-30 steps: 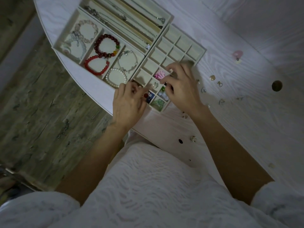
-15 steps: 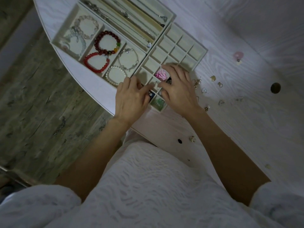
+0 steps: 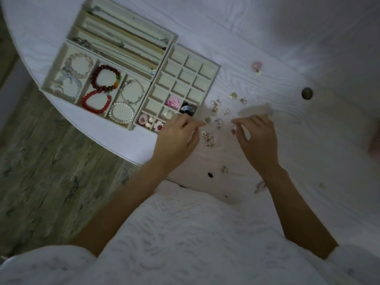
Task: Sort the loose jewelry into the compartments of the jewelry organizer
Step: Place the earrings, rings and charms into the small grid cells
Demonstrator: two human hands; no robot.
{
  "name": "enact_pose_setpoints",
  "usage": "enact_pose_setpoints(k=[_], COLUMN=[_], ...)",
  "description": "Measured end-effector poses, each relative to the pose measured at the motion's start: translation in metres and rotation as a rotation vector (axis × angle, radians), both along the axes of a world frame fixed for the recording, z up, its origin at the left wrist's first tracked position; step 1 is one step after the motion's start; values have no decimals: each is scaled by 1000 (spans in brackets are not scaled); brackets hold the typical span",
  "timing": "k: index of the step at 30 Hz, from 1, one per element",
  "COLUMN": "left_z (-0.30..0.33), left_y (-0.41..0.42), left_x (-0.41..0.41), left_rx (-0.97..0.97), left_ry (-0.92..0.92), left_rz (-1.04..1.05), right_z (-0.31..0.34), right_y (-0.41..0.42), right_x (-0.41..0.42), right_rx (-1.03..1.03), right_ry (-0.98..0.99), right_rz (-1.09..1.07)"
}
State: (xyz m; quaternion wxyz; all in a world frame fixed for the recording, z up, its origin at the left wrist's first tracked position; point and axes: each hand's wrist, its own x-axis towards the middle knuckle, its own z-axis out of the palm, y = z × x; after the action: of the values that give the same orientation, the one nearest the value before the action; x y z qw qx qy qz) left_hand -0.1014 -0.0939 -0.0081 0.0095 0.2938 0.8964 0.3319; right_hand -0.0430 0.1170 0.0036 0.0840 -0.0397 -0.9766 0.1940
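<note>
— Where are the hands?
— Mid-frame. The left hand point(image 3: 176, 134) hovers at the lower right corner of the jewelry organizer point(image 3: 211, 67), fingers loosely curled; whether they pinch anything, I cannot tell. The right hand point(image 3: 257, 138) likewise.
— And the loose jewelry?
— Small earrings and rings point(image 3: 216, 112) lie scattered on the white table point(image 3: 287, 48) between the hands. Bracelets point(image 3: 104, 79) fill the compartments at upper left.

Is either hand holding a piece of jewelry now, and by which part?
It cannot be told. The left hand and right hand hover with curled fingertips over the loose jewelry; no piece shows clearly between the fingers.
</note>
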Motion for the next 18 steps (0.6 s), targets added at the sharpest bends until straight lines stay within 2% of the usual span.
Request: enact_pose_setpoints(k=[5,7,10,15,18], left_z=[-7,-12,-20,-28,-29], left_y=[79,107,145,172,174], left_x=[0,-6,-18,-29,-25], left_rx=[1,-56,-165,-428,-370], left_ry=[-156,-182,-97,-119,-128], left_rz=[-183,-211,-245,-238,-188], right_z=[-13,-20,-28,-43,-46], right_y=[70,93,113,114,112], right_x=[33,26,2,-19,-12], right_rx=[-1,30,74,151,109], right_ry=[-146,-179,-189,-197,-209], right_rz=[-354,-344,-221,-76,-136])
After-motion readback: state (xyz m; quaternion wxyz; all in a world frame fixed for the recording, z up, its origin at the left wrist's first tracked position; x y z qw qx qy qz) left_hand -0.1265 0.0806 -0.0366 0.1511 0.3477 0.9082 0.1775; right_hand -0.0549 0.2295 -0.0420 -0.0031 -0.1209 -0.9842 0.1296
